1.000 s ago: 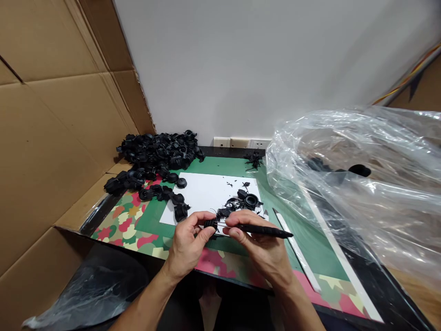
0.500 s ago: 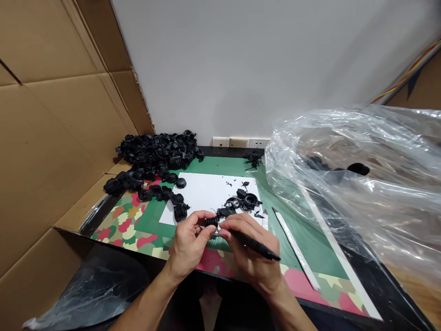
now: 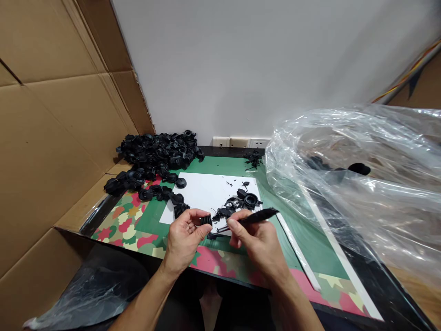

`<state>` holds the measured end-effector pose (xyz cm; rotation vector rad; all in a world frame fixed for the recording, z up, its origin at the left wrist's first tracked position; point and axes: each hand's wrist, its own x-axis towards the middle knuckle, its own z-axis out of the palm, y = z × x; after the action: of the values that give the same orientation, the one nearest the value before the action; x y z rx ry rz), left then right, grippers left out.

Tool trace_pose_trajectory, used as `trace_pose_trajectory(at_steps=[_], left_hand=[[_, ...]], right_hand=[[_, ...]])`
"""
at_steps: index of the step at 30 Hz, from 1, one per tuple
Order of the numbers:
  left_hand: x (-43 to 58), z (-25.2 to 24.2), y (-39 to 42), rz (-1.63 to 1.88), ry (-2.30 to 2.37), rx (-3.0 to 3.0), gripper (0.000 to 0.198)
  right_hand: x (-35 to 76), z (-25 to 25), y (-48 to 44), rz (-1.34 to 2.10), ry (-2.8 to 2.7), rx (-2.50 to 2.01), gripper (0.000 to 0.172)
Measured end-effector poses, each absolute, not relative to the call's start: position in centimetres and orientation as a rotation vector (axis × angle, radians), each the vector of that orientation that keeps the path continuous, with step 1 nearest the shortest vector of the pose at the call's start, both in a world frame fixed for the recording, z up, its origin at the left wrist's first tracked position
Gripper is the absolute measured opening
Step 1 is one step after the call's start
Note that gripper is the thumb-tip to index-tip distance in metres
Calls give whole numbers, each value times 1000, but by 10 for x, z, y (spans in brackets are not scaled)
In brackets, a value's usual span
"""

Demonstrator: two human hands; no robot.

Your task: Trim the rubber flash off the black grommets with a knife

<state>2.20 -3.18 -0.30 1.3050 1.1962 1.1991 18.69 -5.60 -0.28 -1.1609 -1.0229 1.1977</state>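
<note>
in the head view, your left hand [image 3: 184, 234] is clamping a ribbed black part [image 3: 206, 221] between thumb and fingers, holding it just above the near edge of the white sheet [image 3: 201, 191]. your right hand [image 3: 257, 239] is closing its thumb and fingers around a black-handled tool [image 3: 258, 216], also over the near edge of the white sheet and toward its right corner. the tool's thin end is pointing left toward the ribbed part and standing apart from it; you cannot tell here whether its tip is touching the white sheet. several more black parts [image 3: 177, 199] are lying along the sheet's left edge, and a large heap [image 3: 156, 149] of them is sitting beyond its far left corner. a ring-shaped black piece [image 3: 251, 199] is resting among dark scraps [image 3: 225, 211] on the sheet's right side. a white strip [image 3: 298, 253] is lying to the right of the sheet, and a clear plastic bag [image 3: 310, 138] is spreading farther right. a green mat [image 3: 234, 164] is lying under the sheet.
</note>
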Motion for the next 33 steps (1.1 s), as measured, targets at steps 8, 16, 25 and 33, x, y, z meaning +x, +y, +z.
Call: trace_pose_trajectory(at_steps=[8, 16, 25, 33], left_hand=[[22, 6, -34, 1201, 1249, 1497, 26], [26, 8, -31, 1261, 1121, 1251, 26], [26, 3, -31, 1310, 1158, 1257, 24], [27, 6, -33, 1243, 1190, 1288, 29]], right_hand=[[170, 4, -49, 1493, -1016, -1177, 28], [169, -2, -50, 1399, -857, -1171, 21], [167, -5, -50, 1395, -790, -1177, 23], [164, -11, -48, 1423, -737, -1166, 25]])
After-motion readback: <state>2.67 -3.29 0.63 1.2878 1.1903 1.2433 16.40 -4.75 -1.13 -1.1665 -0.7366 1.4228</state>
